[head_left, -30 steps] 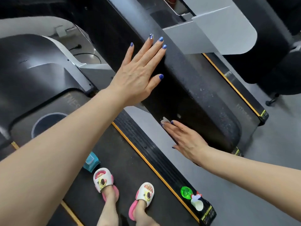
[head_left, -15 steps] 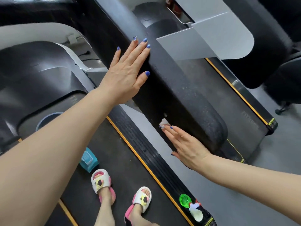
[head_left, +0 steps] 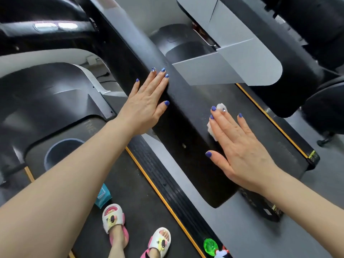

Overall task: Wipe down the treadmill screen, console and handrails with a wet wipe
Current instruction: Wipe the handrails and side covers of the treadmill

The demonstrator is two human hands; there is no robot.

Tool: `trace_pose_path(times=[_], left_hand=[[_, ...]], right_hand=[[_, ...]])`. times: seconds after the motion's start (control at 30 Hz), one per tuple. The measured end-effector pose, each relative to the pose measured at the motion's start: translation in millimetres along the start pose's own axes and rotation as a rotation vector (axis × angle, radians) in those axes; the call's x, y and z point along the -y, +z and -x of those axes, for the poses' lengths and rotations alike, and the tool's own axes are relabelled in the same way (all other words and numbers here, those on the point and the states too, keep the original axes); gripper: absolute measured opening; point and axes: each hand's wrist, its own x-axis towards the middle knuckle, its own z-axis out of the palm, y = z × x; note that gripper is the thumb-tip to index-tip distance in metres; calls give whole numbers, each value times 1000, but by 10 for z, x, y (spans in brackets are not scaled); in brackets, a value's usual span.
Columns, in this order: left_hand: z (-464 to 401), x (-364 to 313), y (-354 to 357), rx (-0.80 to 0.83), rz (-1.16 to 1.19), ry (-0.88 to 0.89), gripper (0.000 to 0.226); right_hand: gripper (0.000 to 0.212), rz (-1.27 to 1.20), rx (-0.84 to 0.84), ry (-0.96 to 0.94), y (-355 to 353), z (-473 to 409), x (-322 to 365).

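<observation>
Where before worked handrail [head_left: 193,116] underside, now up on top: right hand [head_left: 240,148] flat, pressing wet wipe [head_left: 212,127]; left hand [head_left: 147,105] flat, bracing. Top face next.

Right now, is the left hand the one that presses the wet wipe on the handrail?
No, the wet wipe lies under the flat right hand on the black handrail, while the left hand rests bare on it.

**Room and surroundings**

Floor [head_left: 316,183] was smooth grey. A second treadmill [head_left: 279,131] stood alongside at right, yellow-edged. Black chair base [head_left: 323,140] sat beyond it. Overhead lights reflected [head_left: 55,26] on dark glossy panel, upper left.
</observation>
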Motion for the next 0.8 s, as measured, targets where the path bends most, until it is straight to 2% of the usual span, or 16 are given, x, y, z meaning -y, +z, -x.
trace_pose_path(times=[0.07, 0.13, 0.33, 0.4, 0.6, 0.67, 0.8], left_hand=[[-3, 2, 20, -3, 20, 0, 65], [-6, 30, 33, -12, 22, 11, 65], [-8, 109, 48, -20, 33, 49, 63], [-17, 134, 45, -17, 27, 64, 65], [-13, 138, 85, -37, 84, 63, 66], [-15, 121, 98, -46, 96, 61, 66], [-17, 129, 93, -43, 89, 48, 66]], right_hand=[[78, -65, 84, 16, 110, 12, 47], [81, -89, 84, 18, 172, -168, 112], [79, -238, 119, 107, 82, -1330, 221], [79, -244, 89, 94, 90, -1099, 184], [69, -118, 86, 38, 187, 642, 192], [69, -104, 86, 44, 198, 570, 177], [73, -101, 72, 10, 196, -474, 361]])
